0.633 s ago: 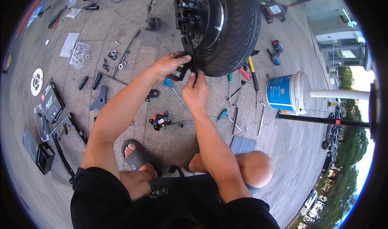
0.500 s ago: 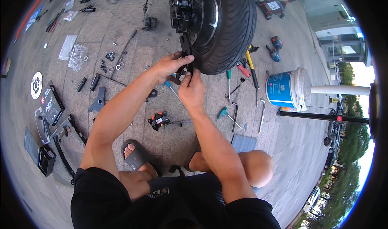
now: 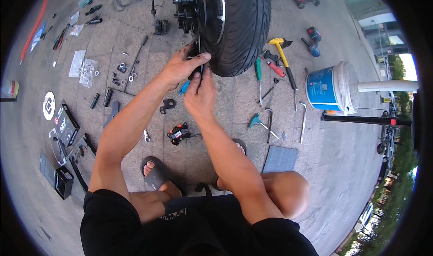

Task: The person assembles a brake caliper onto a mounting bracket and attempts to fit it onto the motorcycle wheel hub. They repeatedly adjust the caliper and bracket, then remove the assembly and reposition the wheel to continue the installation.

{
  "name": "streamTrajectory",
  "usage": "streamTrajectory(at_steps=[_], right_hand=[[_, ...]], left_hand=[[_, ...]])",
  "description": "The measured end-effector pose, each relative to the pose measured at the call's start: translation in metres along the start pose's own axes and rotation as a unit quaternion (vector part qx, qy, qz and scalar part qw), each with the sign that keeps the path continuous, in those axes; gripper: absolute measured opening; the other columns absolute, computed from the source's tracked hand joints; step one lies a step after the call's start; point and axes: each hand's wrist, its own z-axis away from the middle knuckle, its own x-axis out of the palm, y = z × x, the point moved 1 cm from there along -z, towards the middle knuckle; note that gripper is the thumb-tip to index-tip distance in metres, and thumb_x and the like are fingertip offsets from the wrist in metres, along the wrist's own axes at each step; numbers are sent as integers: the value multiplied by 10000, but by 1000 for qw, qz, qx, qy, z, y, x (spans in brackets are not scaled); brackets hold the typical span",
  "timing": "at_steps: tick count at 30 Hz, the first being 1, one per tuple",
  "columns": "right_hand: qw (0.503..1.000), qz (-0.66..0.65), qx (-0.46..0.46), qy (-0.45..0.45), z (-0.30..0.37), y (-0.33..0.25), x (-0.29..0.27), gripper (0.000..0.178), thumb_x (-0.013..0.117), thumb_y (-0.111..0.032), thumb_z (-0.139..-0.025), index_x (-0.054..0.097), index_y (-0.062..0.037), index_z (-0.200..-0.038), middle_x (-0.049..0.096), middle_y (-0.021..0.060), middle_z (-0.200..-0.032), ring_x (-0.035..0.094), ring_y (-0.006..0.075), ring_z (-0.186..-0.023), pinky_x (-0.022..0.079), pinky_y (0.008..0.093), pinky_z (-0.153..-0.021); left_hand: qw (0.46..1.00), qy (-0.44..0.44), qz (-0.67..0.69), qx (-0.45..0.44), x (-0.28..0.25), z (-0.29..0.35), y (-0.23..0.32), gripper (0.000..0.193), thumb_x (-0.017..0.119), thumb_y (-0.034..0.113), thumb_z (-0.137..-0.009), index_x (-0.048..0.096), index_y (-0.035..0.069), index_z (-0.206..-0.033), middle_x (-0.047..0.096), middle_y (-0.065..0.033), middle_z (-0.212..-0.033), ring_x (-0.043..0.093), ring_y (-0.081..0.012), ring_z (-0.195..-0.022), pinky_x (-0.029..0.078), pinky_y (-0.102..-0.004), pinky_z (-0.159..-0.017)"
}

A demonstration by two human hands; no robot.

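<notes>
A wheel with a black tyre hangs at the top middle, a dark bracket running down beside its hub. Both hands meet at the bracket's lower end. My left hand is closed, thumb and fingers pinching the bracket from the left. From below, my right hand pinches the same dark end, its thumb and fingertips close to the left thumb. What sits between the fingertips is mostly hidden. Under my left hand a blue tool handle partly shows. An orange-and-black brake caliper lies on the paving between hands and feet.
At right lie a yellow hammer, a green screwdriver, hex keys and a cordless drill, near a blue-and-white bucket. Loose washers, a brake disc and boxes spread across the left.
The view has shifted, so the wheel sits higher and farther left, and ground tools show farther right. Both hands stay at the bracket's end, which now looks narrower, nearly edge-on.
</notes>
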Motion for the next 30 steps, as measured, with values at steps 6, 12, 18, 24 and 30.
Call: streamTrajectory(at_steps=[6,12,18,24,30], right_hand=[[993,-111,15,22,-1,-1,11,419,431,-145,-955,427,91,-1302,577,282,-1142,594,413,-1004,474,414,-851],[992,-118,37,23,1,7,10,420,422,-139,-954,421,94,-1303,570,276,-1153,591,390,-1037,463,401,-880],[989,-143,34,-2,-4,17,4,412,426,-142,-948,442,86,-1291,572,280,-1161,592,377,-1057,462,396,-895],[993,-115,32,-11,-3,15,1,416,420,-157,-944,450,78,-1286,556,290,-1187,572,414,-1080,453,416,-916],[990,-132,47,-19,-6,20,5,442,407,-208,-956,443,75,-1294,543,290,-1200,550,418,-1104,435,427,-940]], left_hand=[[996,48,-79,-8,-7,-1,1,729,691,254,-843,336,-3,-1425,597,-112,-1113,550,-139,-947,470,-279,-809],[998,35,-58,-2,-6,-1,-7,661,689,288,-858,403,7,-1383,602,-63,-1076,535,-100,-906,464,-246,-768],[996,64,-33,46,2,-8,-19,426,607,254,-913,489,-3,-1232,592,-42,-969,540,-94,-849,456,-239,-736],[997,76,24,14,0,-6,-35,534,613,273,-912,456,23,-1357,605,-32,-1067,513,-81,-934,433,-221,-803],[996,92,19,14,-6,-20,-42,359,507,304,-970,566,-23,-1107,622,-81,-890,582,-150,-839,482,-278,-761]])
